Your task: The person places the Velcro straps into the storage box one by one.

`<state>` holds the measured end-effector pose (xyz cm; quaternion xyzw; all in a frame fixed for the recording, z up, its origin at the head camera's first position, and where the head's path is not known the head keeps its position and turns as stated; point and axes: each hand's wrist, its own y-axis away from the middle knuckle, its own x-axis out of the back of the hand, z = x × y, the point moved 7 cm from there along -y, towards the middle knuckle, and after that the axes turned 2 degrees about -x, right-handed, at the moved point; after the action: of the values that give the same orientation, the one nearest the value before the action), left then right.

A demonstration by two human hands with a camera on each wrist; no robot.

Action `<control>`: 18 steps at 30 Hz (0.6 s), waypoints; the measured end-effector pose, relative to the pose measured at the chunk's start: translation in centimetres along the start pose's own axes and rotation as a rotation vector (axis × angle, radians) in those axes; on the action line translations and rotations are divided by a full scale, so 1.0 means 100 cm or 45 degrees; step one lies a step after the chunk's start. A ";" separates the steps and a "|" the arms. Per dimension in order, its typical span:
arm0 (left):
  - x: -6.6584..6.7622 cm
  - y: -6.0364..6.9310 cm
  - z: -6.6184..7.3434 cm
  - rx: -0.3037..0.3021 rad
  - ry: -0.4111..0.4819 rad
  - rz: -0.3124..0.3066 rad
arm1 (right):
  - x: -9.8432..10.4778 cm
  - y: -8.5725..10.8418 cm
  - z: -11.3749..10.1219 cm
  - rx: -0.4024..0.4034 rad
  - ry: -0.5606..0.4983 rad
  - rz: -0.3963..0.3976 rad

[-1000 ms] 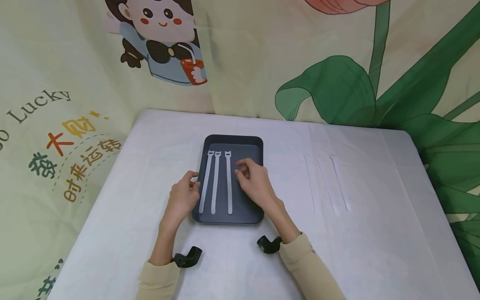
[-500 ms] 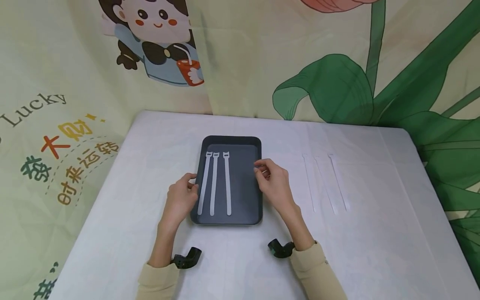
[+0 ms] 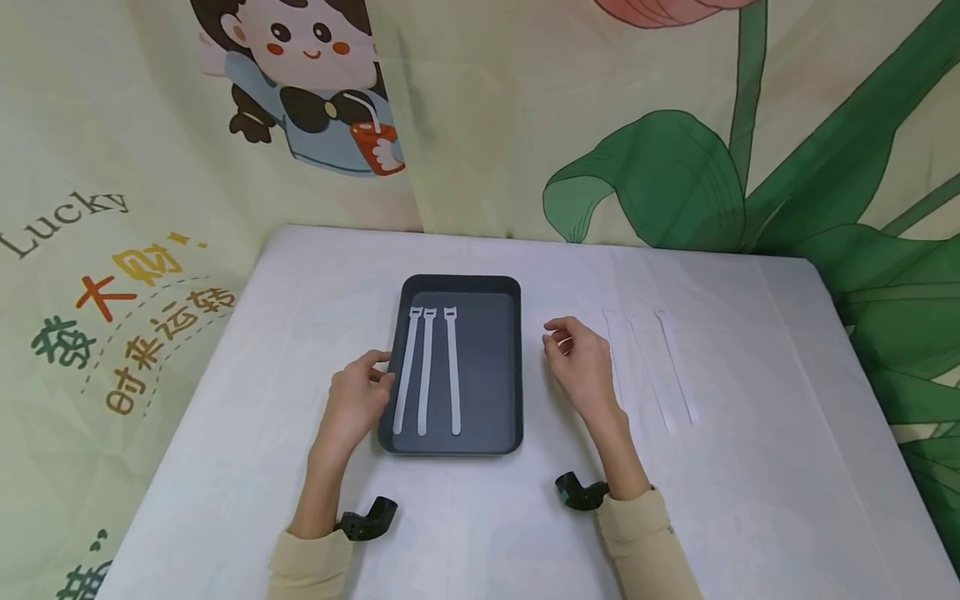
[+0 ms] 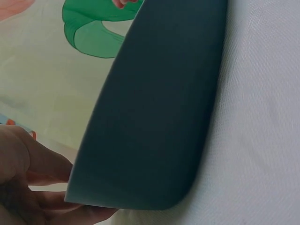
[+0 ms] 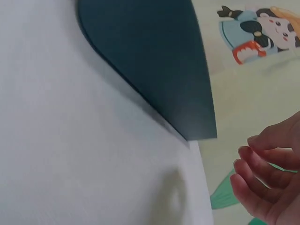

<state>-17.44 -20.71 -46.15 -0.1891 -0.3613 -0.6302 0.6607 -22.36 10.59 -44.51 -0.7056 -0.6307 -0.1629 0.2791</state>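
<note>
In the head view, a dark grey rectangular tray [image 3: 489, 375] lies on the white-covered table. Inside its left half lie three white strap-type cable ties [image 3: 453, 371], slotted heads at the far end. My left hand [image 3: 360, 393] holds the tray's left rim; in the left wrist view its thumb [image 4: 51, 164] meets the rim while other fingers pass behind the tray's end. To the tray's right hovers my right hand [image 3: 581, 367], fingers loosely bent and holding nothing. Beyond that hand are three faint, thin white strips [image 3: 677, 367] on the table, partly hidden by it.
A white cloth covers the table [image 3: 765, 483]. Behind it hangs a printed backdrop [image 3: 480, 125] with a cartoon figure and green leaves. Each wrist wears a small black camera, the right one [image 3: 581, 492] above the table's near part.
My right hand has moved right, from above the tray's interior to past its right rim. The left hand stays at the left rim. The view has shifted slightly.
</note>
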 end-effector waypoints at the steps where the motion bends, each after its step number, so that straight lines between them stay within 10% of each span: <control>1: 0.000 0.000 0.000 -0.004 -0.001 0.004 | 0.004 -0.002 0.003 -0.015 0.015 0.004; 18: 0.002 0.001 0.000 -0.005 0.015 0.005 | 0.048 -0.011 0.070 -0.390 0.205 0.032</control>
<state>-17.33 -20.83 -46.03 -0.1875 -0.3558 -0.6307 0.6636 -23.59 18.65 -47.09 -0.7324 -0.5652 -0.3094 0.2200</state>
